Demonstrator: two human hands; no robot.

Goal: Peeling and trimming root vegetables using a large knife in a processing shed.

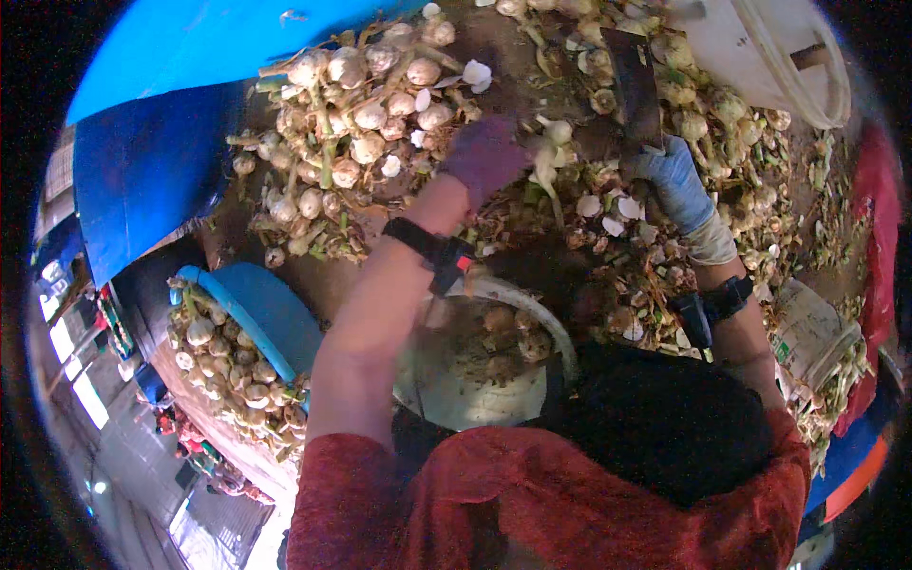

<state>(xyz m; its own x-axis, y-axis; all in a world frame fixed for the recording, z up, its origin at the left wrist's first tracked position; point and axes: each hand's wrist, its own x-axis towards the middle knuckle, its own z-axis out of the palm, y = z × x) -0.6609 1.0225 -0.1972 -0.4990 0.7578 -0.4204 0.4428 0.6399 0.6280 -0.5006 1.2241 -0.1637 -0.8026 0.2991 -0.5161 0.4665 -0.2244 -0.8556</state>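
Note:
My right hand, in a light blue glove, grips a wide dark metal blade that points away from me. My left hand, in a purple glove, is blurred beside a garlic bulb with its stem; whether the fingers hold anything I cannot tell. A heap of garlic bulbs with roots and stems lies to the left of that hand. White garlic pieces and dry scraps lie between my hands. Below my left wrist, a pale round bucket holds several bulbs.
A blue basin rim shows beside a pile of garlic at lower left. More garlic spreads at the right, near a tipped white bucket. A translucent plastic container is at the upper right, blue sheeting at the upper left.

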